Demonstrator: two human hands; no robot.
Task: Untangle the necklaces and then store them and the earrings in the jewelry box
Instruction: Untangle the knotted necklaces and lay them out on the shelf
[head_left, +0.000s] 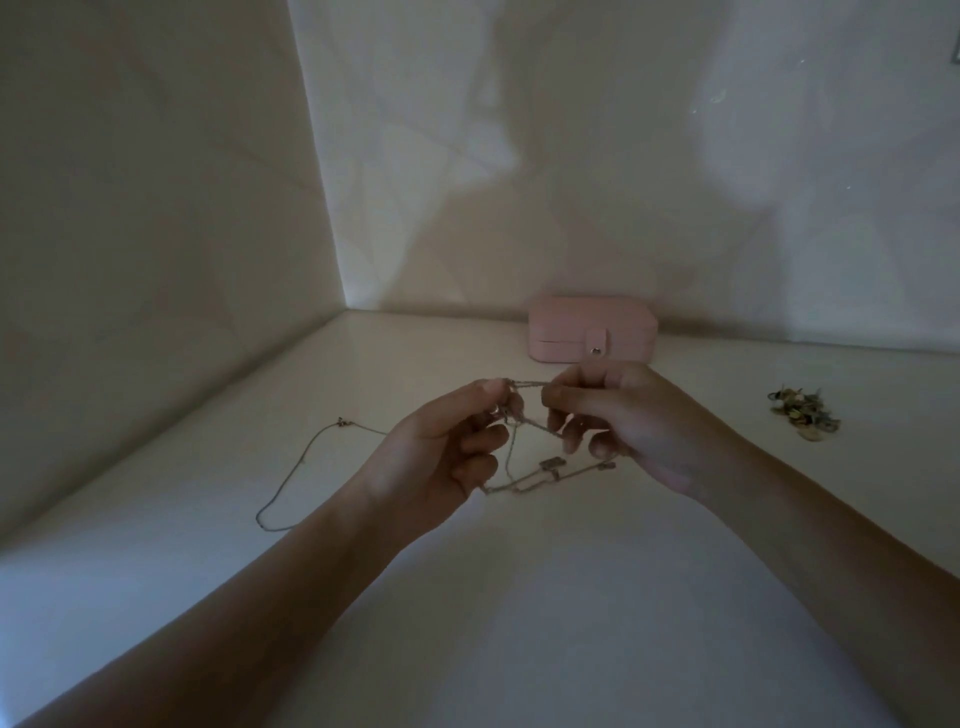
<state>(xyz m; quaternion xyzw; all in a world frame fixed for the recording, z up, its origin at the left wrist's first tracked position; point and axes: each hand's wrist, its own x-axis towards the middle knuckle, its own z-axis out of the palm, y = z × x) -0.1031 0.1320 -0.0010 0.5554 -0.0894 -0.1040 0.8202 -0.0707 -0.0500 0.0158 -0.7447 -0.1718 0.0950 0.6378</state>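
Observation:
My left hand (441, 452) and my right hand (623, 421) are raised over the table's middle, each pinching a thin tangled necklace chain (524, 415) stretched between them. Loops of the chain with small rectangular charms (551, 464) hang below my fingers down to the tabletop. Another thin necklace (291, 478) lies in a curve on the table to the left of my left hand. A closed pink jewelry box (592, 336) with a snap tab stands against the back wall. A small heap of earrings (802, 411) lies at the right.
The pale tabletop (498, 623) sits in a corner, with a wall on the left and one behind the box. The light is dim.

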